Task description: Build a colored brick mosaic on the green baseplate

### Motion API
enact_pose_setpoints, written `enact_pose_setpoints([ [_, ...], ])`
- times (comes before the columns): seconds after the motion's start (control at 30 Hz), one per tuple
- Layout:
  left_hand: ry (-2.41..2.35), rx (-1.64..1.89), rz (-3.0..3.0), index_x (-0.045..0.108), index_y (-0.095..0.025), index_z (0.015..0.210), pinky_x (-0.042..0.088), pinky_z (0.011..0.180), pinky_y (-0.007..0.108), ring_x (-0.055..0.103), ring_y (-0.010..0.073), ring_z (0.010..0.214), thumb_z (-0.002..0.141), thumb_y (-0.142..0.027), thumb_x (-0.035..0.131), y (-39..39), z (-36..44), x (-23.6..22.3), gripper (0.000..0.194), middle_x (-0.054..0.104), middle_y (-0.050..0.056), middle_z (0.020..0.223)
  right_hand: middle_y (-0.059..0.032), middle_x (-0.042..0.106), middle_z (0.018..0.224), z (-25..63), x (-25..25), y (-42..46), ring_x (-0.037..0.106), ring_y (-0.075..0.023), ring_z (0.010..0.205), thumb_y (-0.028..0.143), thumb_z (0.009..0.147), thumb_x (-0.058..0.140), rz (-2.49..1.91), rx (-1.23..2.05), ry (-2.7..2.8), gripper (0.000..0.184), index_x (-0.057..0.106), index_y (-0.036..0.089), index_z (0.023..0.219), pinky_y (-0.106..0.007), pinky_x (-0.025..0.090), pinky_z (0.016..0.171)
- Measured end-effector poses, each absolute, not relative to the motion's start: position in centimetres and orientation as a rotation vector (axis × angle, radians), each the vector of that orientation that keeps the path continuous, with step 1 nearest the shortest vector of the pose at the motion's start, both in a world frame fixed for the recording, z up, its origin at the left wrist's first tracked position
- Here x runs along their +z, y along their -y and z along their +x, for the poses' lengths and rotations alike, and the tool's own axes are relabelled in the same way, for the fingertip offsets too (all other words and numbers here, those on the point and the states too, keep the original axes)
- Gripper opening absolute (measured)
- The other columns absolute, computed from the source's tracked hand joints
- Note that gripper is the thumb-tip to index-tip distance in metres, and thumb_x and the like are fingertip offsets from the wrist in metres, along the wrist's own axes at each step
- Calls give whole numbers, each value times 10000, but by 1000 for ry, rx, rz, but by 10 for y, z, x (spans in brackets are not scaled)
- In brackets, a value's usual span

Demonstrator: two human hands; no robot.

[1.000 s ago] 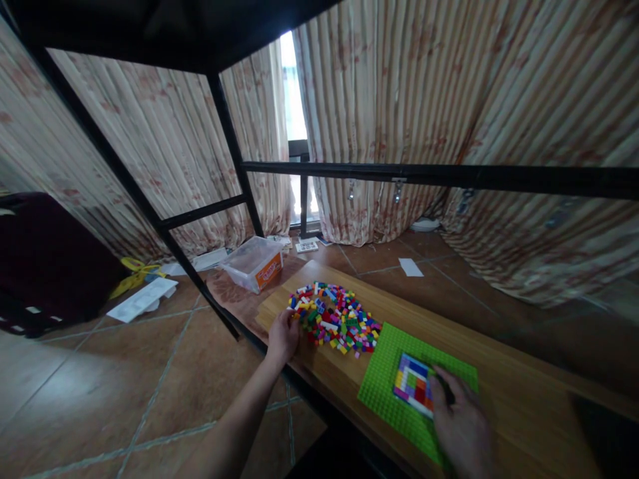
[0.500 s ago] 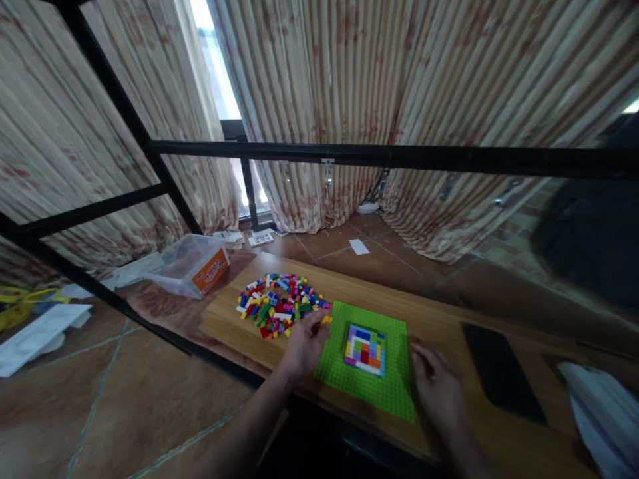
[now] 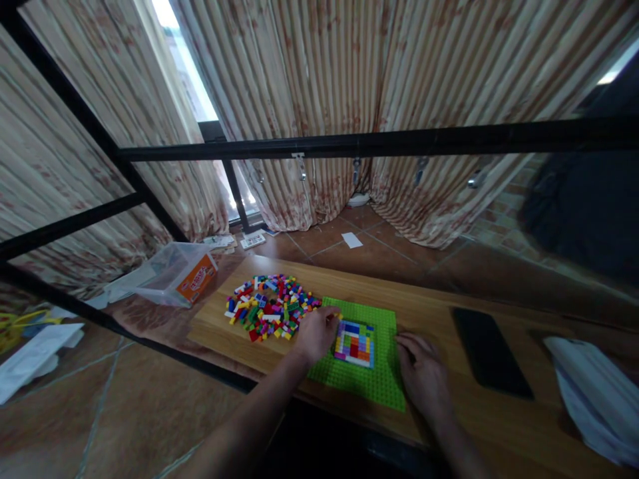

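My left hand (image 3: 319,332) reaches over the left side of the green baseplate (image 3: 384,386), its fingers pinched on a small yellow brick (image 3: 340,316). The fingertips are at the upper left corner of a flat, square build of coloured bricks (image 3: 354,344) on the plate; whether the yellow brick touches it I cannot tell. At the plate's right edge rests my right hand (image 3: 423,372), fingers loosely bent and thumb apart, with nothing visible in it. Left of the plate lies a loose pile of coloured bricks (image 3: 272,306), partly behind my left hand.
Everything stands on a low wooden table (image 3: 424,313). A dark phone-like slab (image 3: 492,351) lies to the right, beside a whitish packet (image 3: 594,392). A clear plastic bin (image 3: 174,273) sits on the floor at the left. Black metal bars (image 3: 319,146) cross in front of the curtains.
My left hand has moved right with the yellow brick, from the plate's edge to the build's corner. My right hand has come up to the plate's right edge. The view has shifted slightly.
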State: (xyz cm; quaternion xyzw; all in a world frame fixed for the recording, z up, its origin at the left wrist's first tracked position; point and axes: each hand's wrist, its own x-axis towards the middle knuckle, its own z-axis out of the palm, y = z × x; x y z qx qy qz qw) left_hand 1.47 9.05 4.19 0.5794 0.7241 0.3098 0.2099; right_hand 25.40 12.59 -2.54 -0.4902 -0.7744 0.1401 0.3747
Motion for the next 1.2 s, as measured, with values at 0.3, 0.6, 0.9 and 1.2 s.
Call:
enact_pose_setpoints([
  [0.3,-1847,655,1903,686,-201,1025,456,917,274,635,187,985,809,-126,494,-100,18,50,299,711,48,1027,-88,658,1045,253,-24,-126,570,-225,1012,339,890,411,-1263,389,1967,301,675,202,934,-392,455,904],
  [0.6,-1683,647,1974,703,-201,1009,467,874,237,649,163,928,837,-145,483,-106,9,47,285,719,34,979,-82,653,1065,254,-23,-124,559,-219,1020,332,891,420,-1269,396,1982,289,668,196,945,-378,449,906],
  [0.9,-1620,594,1999,716,-202,972,482,833,244,662,172,903,812,-155,515,-112,3,47,261,728,35,963,-89,656,1065,253,-21,-123,569,-228,1011,365,896,411,-1274,373,1986,308,671,205,935,-397,455,900],
  [1.2,-1698,554,1966,731,-211,947,489,829,231,661,162,890,791,-147,507,-114,7,52,281,734,33,955,-88,657,1070,253,-18,-121,571,-230,1015,358,899,406,-1277,343,2001,309,672,208,941,-404,452,911],
])
